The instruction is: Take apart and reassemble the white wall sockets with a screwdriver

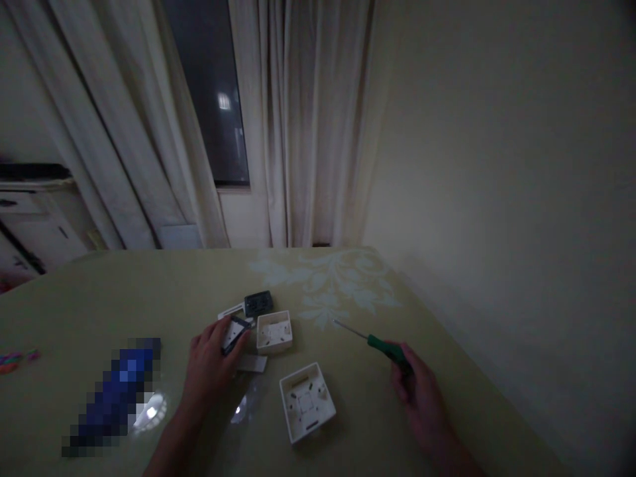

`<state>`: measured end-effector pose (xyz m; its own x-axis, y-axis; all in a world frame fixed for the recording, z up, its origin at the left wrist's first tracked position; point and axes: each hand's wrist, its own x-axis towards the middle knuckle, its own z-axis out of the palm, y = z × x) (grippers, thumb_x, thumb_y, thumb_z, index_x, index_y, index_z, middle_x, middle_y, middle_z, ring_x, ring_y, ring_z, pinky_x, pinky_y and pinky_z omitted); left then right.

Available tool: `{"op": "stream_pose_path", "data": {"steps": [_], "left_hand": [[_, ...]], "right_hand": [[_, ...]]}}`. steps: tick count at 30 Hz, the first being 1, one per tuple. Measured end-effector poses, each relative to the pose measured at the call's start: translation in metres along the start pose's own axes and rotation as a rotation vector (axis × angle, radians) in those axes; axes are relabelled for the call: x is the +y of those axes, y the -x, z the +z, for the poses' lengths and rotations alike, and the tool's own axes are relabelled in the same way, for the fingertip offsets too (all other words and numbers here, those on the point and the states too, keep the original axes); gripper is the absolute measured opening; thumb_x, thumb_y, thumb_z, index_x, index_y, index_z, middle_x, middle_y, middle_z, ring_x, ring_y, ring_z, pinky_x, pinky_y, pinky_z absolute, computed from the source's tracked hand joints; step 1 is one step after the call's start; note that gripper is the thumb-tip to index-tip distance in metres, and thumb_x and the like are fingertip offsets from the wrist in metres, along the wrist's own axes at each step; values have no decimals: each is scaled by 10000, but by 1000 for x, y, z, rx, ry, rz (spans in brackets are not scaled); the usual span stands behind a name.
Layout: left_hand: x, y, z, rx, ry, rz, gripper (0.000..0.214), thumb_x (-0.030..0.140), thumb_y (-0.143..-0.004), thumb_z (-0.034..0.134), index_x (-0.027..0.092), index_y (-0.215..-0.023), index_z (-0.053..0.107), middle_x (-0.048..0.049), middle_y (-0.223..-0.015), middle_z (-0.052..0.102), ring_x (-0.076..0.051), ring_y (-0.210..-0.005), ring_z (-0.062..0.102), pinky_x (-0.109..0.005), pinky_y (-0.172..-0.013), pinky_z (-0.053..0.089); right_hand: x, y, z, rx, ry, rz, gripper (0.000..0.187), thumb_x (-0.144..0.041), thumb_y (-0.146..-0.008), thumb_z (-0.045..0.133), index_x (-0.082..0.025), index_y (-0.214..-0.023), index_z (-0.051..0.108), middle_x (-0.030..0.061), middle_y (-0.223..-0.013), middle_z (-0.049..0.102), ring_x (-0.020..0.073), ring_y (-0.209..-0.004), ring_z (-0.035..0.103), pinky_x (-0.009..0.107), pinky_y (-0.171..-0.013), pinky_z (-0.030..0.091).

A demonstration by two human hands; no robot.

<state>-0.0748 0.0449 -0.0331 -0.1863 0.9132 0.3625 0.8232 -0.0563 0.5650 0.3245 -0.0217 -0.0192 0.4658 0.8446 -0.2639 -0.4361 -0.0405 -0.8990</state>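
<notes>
In my right hand (pixel 420 391), closed round its green handle, is a screwdriver (pixel 385 348) whose thin metal shaft points left and away from me. My left hand (pixel 213 358) curls its thumb and fingers about a small dark-edged, white rectangular piece (pixel 237 331), partly hidden by the fingers. Just right of that hand lies a white open square wall box (pixel 275 332). A dark socket module (pixel 258 303) rests behind it, beside a white frame (pixel 232 311). Between my hands, nearer to me, sits a second white square wall box (pixel 307 402), its open side up.
A flat white plate (pixel 252 363) lies by my left wrist. The glossy table (pixel 358 424) has a pale leaf pattern. A blurred-out blue object (pixel 116 394) lies at left, colourful small items (pixel 17 359) farther left. A wall (pixel 497 199) runs along the right edge.
</notes>
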Motion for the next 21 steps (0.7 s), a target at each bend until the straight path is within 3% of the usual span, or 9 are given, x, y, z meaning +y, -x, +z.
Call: {"op": "stream_pose_path", "data": {"steps": [5, 9, 15, 18, 21], "left_hand": [[11, 0, -1, -7, -7, 101, 611, 587, -1008, 469, 181, -1431, 643, -196, -1481, 673, -403, -1383, 589, -562, -1218, 373], [40, 14, -1, -51, 138, 194, 586, 582, -1027, 509, 206, -1457, 639, -172, -1494, 661, -397, -1373, 572, -572, -1185, 438], [104, 62, 5, -441, 277, 395, 511, 532, -1007, 673, 356, -1485, 643, -87, -1551, 632, -367, -1443, 536, -540, -1217, 460], [112, 67, 7, -483, 314, 370, 530, 571, -989, 686, 367, -1478, 666, -86, -1544, 655, -388, -1442, 551, -575, -1230, 442], [98, 50, 7, -375, 471, 167, 536, 641, -1015, 590, 293, -1396, 731, -114, -1456, 728, -387, -1358, 643, -553, -1182, 490]], "right_hand": [[-3, 3, 0, -17, 56, -11, 582, -659, -638, 892, -173, -948, 819, -48, -516, 548, 91, -447, 404, 198, -404, 271], [-4, 3, 0, 2, 65, -7, 568, -659, -649, 873, -179, -950, 831, -44, -516, 545, 106, -466, 418, 212, -413, 269], [-4, 2, 0, 9, 58, -3, 564, -662, -632, 885, -181, -918, 818, -42, -525, 554, 103, -473, 428, 210, -425, 278], [-4, 2, 0, 1, 55, -3, 575, -677, -626, 886, -179, -904, 810, -50, -506, 534, 93, -453, 398, 209, -416, 248], [-3, 2, 0, -5, 50, -4, 574, -679, -638, 881, -183, -918, 807, -51, -517, 545, 91, -451, 399, 208, -415, 246]]}}
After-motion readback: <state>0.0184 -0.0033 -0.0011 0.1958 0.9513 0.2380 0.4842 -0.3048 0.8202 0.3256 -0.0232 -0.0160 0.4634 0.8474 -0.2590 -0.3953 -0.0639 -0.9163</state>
